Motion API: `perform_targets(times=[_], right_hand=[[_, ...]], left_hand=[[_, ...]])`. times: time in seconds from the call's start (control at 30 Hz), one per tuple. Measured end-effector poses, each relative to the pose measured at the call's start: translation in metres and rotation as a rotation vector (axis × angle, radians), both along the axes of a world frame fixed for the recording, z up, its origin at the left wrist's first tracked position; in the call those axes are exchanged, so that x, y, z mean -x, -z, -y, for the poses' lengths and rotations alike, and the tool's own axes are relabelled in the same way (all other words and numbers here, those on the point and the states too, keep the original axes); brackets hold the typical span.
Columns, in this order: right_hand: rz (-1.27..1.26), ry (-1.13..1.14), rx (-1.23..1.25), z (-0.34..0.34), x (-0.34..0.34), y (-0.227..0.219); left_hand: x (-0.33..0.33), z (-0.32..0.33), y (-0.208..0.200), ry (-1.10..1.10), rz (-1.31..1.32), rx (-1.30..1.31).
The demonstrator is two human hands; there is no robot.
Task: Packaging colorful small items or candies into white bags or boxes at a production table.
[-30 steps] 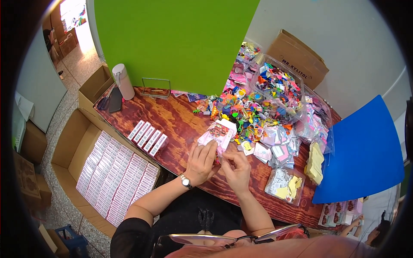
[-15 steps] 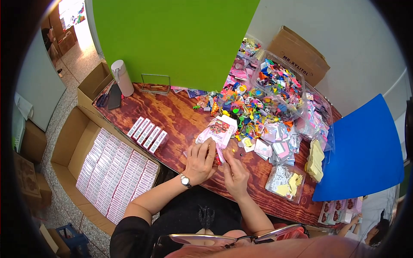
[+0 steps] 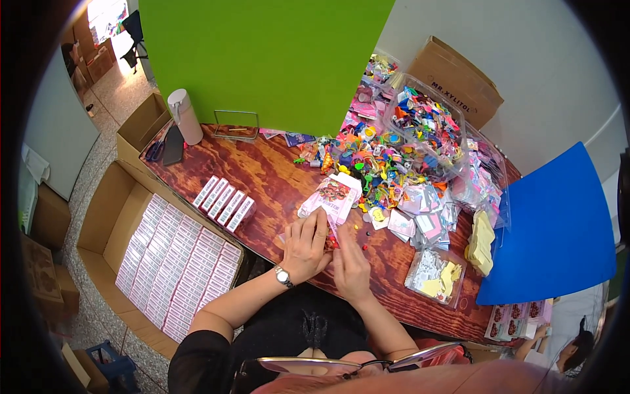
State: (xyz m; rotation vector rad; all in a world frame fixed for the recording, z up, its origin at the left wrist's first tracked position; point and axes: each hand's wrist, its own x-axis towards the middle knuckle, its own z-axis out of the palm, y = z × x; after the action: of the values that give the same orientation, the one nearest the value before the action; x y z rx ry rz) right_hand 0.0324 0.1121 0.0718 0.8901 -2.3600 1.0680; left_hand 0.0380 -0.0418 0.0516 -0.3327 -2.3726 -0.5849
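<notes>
A pink printed carton point(image 3: 333, 194) lies tilted on the wooden table, its far end toward the heap of small toys. My left hand point(image 3: 305, 246) is closed over the carton's near end, with a watch on the wrist. Just to the right, my right hand point(image 3: 351, 268) has its fingers drawn together and pointing at a narrow pink flap point(image 3: 332, 228). Small red pieces point(image 3: 333, 243) show between the two hands. The fingertips partly cover them, so whatever the right hand grips is hidden.
Colourful plastic toys point(image 3: 377, 164) fill the far right, beside stacked cards point(image 3: 426, 213). A clear tray point(image 3: 436, 279) holds white and yellow pieces. Several small pink boxes point(image 3: 223, 205) stand in a row at left. An open cardboard box point(image 3: 98, 226) of packed cartons sits beside the table.
My right hand has shifted slightly left and down, closer to my left hand. More red pieces show between the hands and on the table. The left hand stays put.
</notes>
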Motion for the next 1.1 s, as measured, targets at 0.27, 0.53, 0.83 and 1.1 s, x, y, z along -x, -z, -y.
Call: perform_targets(times=[0.27, 0.53, 0.83, 1.1], right_hand=[[0.489, -0.012, 0.221, -0.016, 0.008, 0.009], [1.294, -0.218, 1.120, -0.045, 0.026, 0.036], [0.271, 0.557, -0.090, -0.141, 0.129, 0.036], [0.480, 0.948, -0.488, -0.173, 0.194, 0.067]], left_hand=[[0.004, -0.002, -0.003, 0.078, 0.071, 0.174], [0.005, -0.008, 0.008, 0.357, 0.054, -0.609], [0.013, -0.009, 0.025, 0.447, 0.320, -0.662], [0.012, -0.019, 0.037, 0.381, 0.271, -0.519]])
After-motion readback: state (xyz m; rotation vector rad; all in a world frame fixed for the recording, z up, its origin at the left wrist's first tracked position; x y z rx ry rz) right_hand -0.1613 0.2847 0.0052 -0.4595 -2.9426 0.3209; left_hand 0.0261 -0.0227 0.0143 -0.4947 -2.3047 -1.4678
